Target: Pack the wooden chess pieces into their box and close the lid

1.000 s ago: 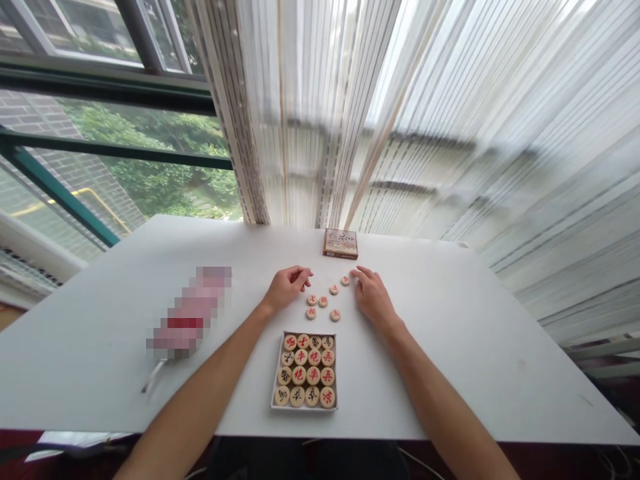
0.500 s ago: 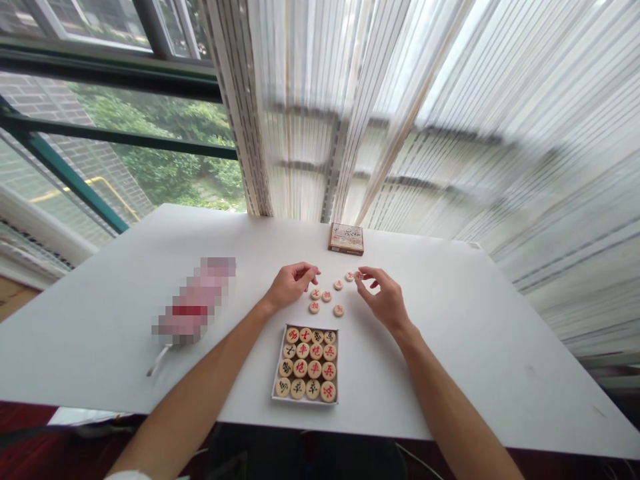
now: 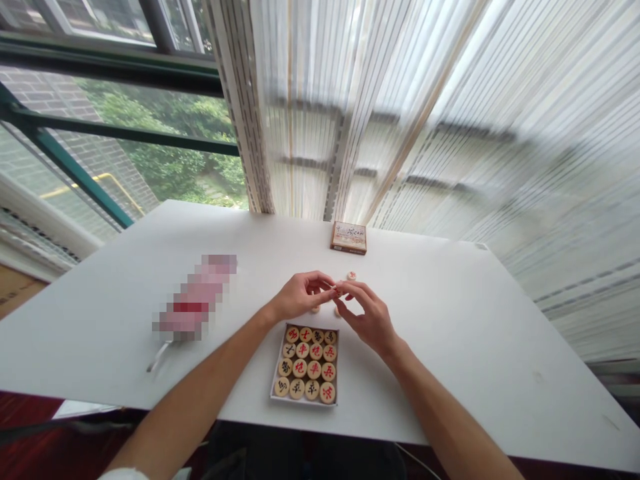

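Observation:
My left hand and my right hand meet above the middle of the table. A round wooden Chinese chess piece is pinched between the fingertips of both hands. Its marking is mostly covered by fingers. Under the hands, parts of other pieces peek out, one of them a piece below my left fingers. Beyond my right hand lies a single piece with a red character. Closer to me stands a shallow open box, filled with rows of pieces marked in red and black.
A small printed box lies at the table's far edge, by the striped curtain. On the left rests a pink, pixelated item with a pale strap. The white table extends to the right.
My right hand has moved left and nearer with a piece, and my left hand has moved right to meet it. The hands now cover most of the loose pieces.

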`<state>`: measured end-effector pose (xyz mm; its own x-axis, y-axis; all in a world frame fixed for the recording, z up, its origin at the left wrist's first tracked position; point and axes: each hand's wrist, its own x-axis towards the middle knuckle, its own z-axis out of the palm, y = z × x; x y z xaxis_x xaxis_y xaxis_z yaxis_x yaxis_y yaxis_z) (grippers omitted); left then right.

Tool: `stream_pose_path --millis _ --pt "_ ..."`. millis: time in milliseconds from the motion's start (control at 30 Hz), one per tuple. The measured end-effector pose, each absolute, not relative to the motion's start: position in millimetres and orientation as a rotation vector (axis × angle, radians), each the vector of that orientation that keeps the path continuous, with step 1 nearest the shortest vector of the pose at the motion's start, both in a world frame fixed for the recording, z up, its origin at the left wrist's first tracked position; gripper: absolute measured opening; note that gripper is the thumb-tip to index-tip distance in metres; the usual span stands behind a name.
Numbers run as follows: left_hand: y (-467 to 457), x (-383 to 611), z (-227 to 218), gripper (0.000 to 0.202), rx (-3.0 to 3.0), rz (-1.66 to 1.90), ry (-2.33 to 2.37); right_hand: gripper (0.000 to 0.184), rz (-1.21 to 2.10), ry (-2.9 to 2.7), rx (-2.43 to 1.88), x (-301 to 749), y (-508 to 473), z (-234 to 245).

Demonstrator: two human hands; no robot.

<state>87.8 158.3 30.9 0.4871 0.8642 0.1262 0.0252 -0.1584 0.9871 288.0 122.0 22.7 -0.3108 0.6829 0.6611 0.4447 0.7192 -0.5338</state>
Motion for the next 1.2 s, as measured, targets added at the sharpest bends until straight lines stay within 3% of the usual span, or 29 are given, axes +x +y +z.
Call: stream_pose_path --millis 333,1200 --pt "159.8 87.5 27.2 0.032 1.532 0.893 0.737 0.031 0.299 -1.848 -0.909 283.9 122.2 22.6" --pt "162.2 81.1 30.5 0.039 1.698 0.835 0.814 0.024 0.475 -1.8 -0.932 286.0 123.0 22.1"
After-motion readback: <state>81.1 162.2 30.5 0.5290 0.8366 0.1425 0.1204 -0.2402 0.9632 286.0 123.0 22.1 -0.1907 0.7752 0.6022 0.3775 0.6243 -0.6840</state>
